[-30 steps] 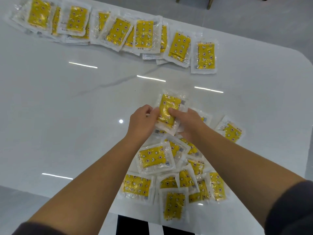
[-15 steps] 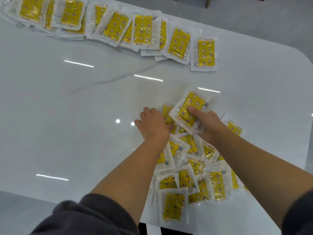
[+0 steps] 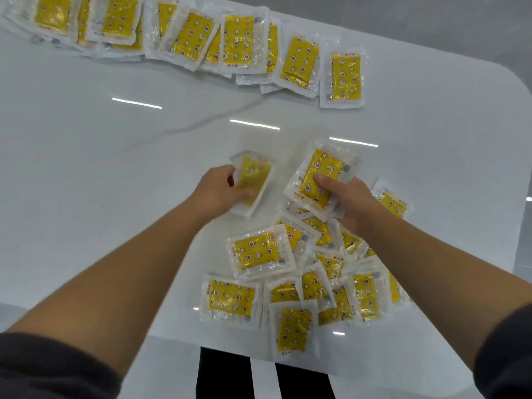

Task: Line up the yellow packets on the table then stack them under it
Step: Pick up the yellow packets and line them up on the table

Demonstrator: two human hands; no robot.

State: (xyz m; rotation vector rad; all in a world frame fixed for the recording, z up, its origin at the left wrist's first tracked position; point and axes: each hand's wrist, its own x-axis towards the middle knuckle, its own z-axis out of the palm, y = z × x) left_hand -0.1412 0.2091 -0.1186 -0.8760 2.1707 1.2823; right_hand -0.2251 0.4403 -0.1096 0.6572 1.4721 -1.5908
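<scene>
Now the left hand (image 3: 218, 188) has picked up its own yellow star-printed plastic packet (image 3: 256, 174), the right hand (image 3: 351, 200) holds a second packet (image 3: 322, 168), and both should next join the far row of packets (image 3: 239, 41).

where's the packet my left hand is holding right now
Head view, middle of the table: the packet is gripped in the left hand, just left of the second packet held by the right hand, beyond the loose pile.

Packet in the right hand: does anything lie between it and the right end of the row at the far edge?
Nothing visible does. Only bare table separates the packet that the right hand holds from the row's last packet.
</scene>
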